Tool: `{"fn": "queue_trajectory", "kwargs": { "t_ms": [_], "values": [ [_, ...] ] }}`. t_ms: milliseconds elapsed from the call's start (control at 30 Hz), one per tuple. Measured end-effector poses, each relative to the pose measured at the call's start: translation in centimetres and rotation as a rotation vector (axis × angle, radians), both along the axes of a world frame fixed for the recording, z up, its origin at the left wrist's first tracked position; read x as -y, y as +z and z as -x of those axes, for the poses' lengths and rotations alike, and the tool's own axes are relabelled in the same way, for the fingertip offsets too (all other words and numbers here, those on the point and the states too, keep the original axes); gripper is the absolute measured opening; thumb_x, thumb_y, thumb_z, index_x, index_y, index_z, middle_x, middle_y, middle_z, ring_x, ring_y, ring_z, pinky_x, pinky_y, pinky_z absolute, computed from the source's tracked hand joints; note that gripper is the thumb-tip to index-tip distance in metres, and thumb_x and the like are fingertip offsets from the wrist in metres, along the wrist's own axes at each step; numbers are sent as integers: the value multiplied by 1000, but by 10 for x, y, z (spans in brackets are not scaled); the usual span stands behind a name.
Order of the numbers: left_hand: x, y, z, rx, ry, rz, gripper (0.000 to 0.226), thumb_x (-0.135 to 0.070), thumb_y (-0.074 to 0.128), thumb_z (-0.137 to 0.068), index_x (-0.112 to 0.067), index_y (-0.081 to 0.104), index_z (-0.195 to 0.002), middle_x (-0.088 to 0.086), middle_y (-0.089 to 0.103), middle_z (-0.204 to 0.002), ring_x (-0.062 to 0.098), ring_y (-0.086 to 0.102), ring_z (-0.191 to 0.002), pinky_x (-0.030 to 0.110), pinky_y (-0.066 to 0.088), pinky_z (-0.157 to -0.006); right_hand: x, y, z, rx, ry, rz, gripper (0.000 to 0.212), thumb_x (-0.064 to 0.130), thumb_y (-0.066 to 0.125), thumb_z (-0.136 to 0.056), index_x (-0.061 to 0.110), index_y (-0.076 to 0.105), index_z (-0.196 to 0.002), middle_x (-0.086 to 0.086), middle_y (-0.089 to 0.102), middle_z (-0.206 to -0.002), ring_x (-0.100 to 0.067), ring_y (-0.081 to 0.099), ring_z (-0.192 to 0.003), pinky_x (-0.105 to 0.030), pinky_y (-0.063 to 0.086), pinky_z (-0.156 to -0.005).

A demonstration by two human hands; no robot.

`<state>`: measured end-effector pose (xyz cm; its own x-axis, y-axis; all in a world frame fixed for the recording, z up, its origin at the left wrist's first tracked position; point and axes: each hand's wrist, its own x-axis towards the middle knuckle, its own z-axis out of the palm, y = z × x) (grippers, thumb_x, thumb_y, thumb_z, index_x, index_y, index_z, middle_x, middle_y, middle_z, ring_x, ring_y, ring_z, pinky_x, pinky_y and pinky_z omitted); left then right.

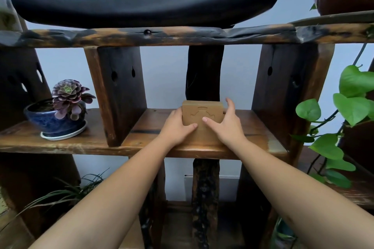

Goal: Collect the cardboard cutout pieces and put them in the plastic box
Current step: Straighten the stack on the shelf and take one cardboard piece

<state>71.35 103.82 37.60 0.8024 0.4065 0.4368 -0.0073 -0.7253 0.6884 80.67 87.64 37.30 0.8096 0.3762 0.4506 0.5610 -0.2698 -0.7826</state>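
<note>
Two bare forearms reach up from the bottom edge of the frame to the middle of the picture, where the left hand (177, 125) and the right hand (224, 122) close on a stack of cardboard cutout pieces (202, 114) from either side. Each hand is partly spread, thumb laid over the top sheet and fingers wrapped along the stack's edge, so both are holding the same bundle between them. It sits on the wooden shelf (151, 125) at frame centre, in the bay between two dark uprights. Its top sheet shows a die-cut outline, so the pieces look thin, stiff and light, yet loose against one another; I judge that squeezing from both sides while pinning the top is the sound grip, since a one-sided lift could let sheets slide or fan out. How many pieces the stack holds is hard to say, as only its top and far edge show. No plastic box appears anywhere in view, and whether other pieces lie elsewhere cannot be told. At left centre stands a succulent in a blue pot (56, 117); leafy vines (352, 107) crowd the right edge.
</note>
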Motion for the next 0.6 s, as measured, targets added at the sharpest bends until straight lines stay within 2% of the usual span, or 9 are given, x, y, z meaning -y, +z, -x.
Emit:
{"fn": "queue_trajectory", "kwargs": {
  "t_ms": [100,200,267,367,467,533,600],
  "values": [
    [-5,-3,0,-88,9,-6,67,-37,71,-82,-19,39,-138,4,56,-132,23,53,-120,36,44,-97,2,-9,-5,84,8,69,80,38,76,-77,22,33,-143,-1,53,-136,-20,52,-123,-32,42,-95],
    [-6,0,2,-139,-7,-2,66,-37,69,-84,-19,35,-138,6,55,-133,24,54,-119,30,42,-91,3,-14,-6,148,-20,147,69,39,73,-81,18,38,-137,-6,44,-139,-24,50,-122,-38,41,-100],
    [-5,-1,6,-157,-32,39,62,-33,66,-87,-20,32,-137,6,54,-134,23,54,-117,28,40,-88,3,-16,-5,116,-49,162,68,42,72,-82,14,39,-134,-9,39,-139,-26,50,-120,-38,41,-97],
    [-2,-1,13,-173,-38,50,57,-31,63,-90,-20,30,-135,6,53,-135,22,53,-116,30,40,-88,6,-14,-6,-7,52,151,66,37,71,-85,14,34,-134,-9,53,-132,-18,52,-109,-31,41,-89],
    [3,1,20,-178,-32,56,55,-31,63,-90,-20,30,-132,5,53,-133,23,53,-117,30,40,-88,14,-7,-5,-95,139,160,68,32,69,-87,14,30,-139,-8,53,-134,-17,51,-110,-30,41,-91],
    [10,2,27,-141,-29,95,60,-30,65,-89,-21,28,-136,3,52,-133,22,52,-118,30,40,-90,19,-4,0,-101,125,128,68,33,71,-86,15,32,-139,-4,53,-130,-19,52,-113,-31,42,-92],
    [16,5,37,-87,4,189,71,-29,69,-87,-18,24,-142,2,49,-131,20,50,-118,32,41,-98,25,-1,10,-129,98,59,61,36,74,-82,18,42,-131,2,56,-121,-16,55,-108,-30,46,-88]
  ]
}}
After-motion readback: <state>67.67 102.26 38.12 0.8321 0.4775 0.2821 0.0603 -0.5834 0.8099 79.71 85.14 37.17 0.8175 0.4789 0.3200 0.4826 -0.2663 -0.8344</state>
